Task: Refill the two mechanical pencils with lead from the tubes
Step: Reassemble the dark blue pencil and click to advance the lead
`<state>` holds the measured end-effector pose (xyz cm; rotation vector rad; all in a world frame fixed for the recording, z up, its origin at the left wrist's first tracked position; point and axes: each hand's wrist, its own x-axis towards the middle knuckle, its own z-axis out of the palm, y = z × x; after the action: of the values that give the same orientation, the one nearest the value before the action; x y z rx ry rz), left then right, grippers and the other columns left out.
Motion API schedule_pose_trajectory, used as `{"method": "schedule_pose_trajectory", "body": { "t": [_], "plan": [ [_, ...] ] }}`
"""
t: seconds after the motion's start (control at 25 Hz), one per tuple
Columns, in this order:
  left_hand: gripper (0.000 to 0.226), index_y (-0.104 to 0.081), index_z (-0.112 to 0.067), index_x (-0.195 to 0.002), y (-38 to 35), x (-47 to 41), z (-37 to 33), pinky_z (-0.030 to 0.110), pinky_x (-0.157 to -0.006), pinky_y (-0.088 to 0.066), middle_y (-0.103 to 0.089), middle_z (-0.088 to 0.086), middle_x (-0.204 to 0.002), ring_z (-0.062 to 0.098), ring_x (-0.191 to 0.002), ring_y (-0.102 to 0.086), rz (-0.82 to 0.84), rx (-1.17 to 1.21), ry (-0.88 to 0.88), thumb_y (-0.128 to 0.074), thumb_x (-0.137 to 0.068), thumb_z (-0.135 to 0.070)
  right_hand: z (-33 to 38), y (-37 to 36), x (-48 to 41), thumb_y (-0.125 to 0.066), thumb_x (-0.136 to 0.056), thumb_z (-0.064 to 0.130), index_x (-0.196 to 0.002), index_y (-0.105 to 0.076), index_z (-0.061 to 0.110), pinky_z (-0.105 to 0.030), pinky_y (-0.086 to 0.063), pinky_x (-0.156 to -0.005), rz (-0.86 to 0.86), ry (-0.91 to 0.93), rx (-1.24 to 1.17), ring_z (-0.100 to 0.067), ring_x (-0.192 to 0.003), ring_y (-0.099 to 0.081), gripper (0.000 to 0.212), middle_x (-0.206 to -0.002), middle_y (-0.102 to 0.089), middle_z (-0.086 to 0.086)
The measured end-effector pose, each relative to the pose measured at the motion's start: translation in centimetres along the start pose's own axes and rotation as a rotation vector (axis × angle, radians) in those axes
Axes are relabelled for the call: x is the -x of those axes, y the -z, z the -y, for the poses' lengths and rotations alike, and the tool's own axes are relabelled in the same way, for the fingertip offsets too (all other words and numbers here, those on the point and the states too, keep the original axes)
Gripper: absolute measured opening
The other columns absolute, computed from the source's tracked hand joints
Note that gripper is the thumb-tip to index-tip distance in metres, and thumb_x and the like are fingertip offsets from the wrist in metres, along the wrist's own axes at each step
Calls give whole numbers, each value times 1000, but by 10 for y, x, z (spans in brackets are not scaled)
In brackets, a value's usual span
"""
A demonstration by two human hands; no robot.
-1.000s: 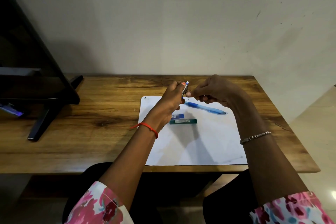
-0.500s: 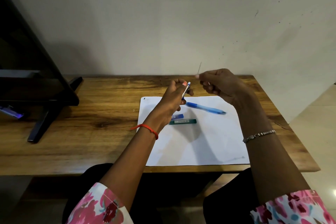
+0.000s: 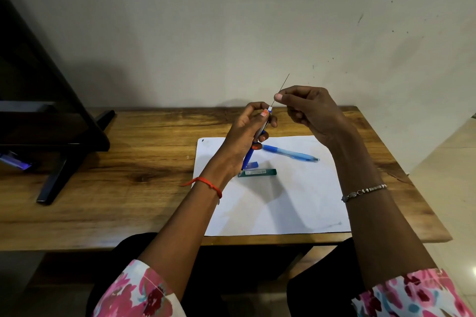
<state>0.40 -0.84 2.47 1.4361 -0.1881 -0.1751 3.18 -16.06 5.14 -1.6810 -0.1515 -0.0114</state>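
Note:
My left hand [image 3: 248, 134] grips a blue mechanical pencil [image 3: 262, 129] held tilted above the table, its white top end up by my fingertips. My right hand [image 3: 310, 110] pinches a thin grey lead [image 3: 283, 84] that slants up to the right; its lower end sits at the pencil's open top. A second blue mechanical pencil [image 3: 291, 153] lies on the white paper sheet [image 3: 283, 203]. Below my left hand lie a green lead tube [image 3: 258, 172] and a blue lead tube [image 3: 253, 164], the blue one partly hidden by the pencil.
The paper lies on a wooden table [image 3: 116, 188] against a pale wall. A black stand with slanted legs [image 3: 59, 141] takes up the table's left end. The table's front edge runs just past the paper.
My right hand lifted the lead up away from the pencil, then brought it back down so the lead's lower end meets the pencil's top. My left hand raised the pencil slightly.

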Motion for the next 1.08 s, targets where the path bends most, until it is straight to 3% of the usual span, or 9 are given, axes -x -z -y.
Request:
{"method": "schedule_pose_trajectory", "body": {
  "t": [0.32,0.52,0.68,0.8,1.08],
  "plan": [
    [17,-53,-29,-90,-1,2,-2,17,-47,-29,-59,-6,-72,2,-47,-42,-10,4,22,-40,-97,-23,1,-1,1,-70,-80,15,-77,-73,18,-22,-31,-48,26,21,109,-11,-52,-36,5,-59,-51,-5],
    [17,-55,-28,-89,-1,2,-3,18,-48,-28,-65,-13,-62,2,-46,-43,-28,28,33,-40,-97,-23,2,2,1,-68,-82,19,-80,-74,22,-20,-32,-48,40,13,138,-9,-50,-36,7,-53,-49,2],
    [17,-56,-27,-89,-1,3,-4,16,-46,-27,-63,-8,-69,4,-47,-42,-31,38,34,-41,-97,-23,2,4,-1,-47,-94,6,-89,-69,14,-18,-35,-50,100,-42,1,-5,-52,-41,25,-61,-46,2],
    [16,-55,-26,-89,0,3,-4,14,-43,-27,-61,-5,-73,4,-47,-41,-27,41,32,-41,-97,-23,3,4,-2,-35,-91,-9,-90,-64,6,-18,-37,-49,137,-93,-163,-6,-57,-47,33,-73,-52,-4],
    [13,-57,-21,-89,-1,2,-4,14,-43,-28,-67,-9,-64,6,-48,-39,-50,44,66,-45,-95,-22,-1,10,-5,-41,-91,-12,-95,-60,3,-16,-51,-65,116,0,-275,-9,-67,-65,25,-81,-67,-7]
  ]
}}
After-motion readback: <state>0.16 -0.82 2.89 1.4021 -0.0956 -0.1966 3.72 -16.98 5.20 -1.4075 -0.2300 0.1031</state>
